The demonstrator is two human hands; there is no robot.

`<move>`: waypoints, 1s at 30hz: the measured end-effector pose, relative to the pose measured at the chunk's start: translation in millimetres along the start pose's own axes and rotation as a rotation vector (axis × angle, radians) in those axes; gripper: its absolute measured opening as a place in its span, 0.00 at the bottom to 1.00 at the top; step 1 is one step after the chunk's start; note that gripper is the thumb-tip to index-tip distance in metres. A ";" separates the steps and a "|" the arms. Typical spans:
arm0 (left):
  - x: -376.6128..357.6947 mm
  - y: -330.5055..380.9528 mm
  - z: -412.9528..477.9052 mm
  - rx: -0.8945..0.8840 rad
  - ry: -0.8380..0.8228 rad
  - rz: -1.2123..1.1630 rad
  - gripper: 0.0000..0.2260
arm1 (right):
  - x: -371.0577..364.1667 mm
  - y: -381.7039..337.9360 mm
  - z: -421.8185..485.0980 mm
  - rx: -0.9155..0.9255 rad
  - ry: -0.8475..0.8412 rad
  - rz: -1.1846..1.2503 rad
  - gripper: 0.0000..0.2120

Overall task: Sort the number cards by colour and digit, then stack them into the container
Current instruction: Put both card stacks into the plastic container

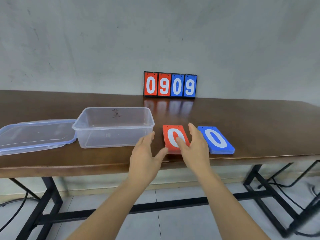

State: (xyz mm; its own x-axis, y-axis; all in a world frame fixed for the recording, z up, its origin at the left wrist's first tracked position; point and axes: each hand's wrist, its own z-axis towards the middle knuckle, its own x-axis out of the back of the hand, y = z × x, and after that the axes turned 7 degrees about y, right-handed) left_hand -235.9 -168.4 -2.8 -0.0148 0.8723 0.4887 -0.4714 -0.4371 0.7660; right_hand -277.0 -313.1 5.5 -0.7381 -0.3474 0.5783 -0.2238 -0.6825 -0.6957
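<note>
A stack of red cards (pixel 170 134) with a white 0 on top lies on the brown table (pixel 251 122), near its front edge. Right of it lies a stack of blue cards (pixel 218 140), also topped by a 0. My left hand (pixel 147 153) is open just left of the red stack, its thumb touching the stack's near left corner. My right hand (pixel 195 146) is open over the red stack's right side, thumb lying on the top card. The clear plastic container (pixel 114 127) stands empty to the left.
The container's clear lid (pixel 34 135) with a blue rim lies flat left of it. A flip scoreboard (pixel 170 85) reading 0909, two red and two blue panels, leans against the grey wall at the table's back. Black table legs and cables are below.
</note>
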 end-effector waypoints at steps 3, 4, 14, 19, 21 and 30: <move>-23.8 17.5 16.8 0.010 -0.077 0.023 0.24 | -3.6 11.4 18.4 -0.085 -0.081 -0.039 0.34; -31.3 19.8 23.0 0.026 -0.092 0.051 0.23 | -5.9 13.5 23.7 -0.114 -0.102 -0.057 0.34; -66.6 10.6 40.5 0.135 -0.134 0.335 0.21 | -24.6 20.0 36.2 -0.244 -0.131 -0.150 0.20; -57.2 6.5 29.6 0.142 -0.120 0.291 0.15 | -23.6 21.3 15.0 -0.241 -0.085 -0.146 0.15; -50.9 6.3 23.5 0.142 -0.132 0.255 0.16 | -19.9 16.8 2.2 -0.234 -0.070 -0.165 0.14; -28.8 5.3 -3.7 0.106 -0.136 0.125 0.16 | -17.9 9.4 -48.4 -0.321 0.102 -0.005 0.22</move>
State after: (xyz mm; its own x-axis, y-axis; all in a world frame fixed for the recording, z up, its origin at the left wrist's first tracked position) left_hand -241.2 -195.0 -14.4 0.0556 0.7753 0.6291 -0.3780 -0.5668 0.7320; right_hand -296.7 -282.2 -32.0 -0.7928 -0.2670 0.5479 -0.4050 -0.4409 -0.8010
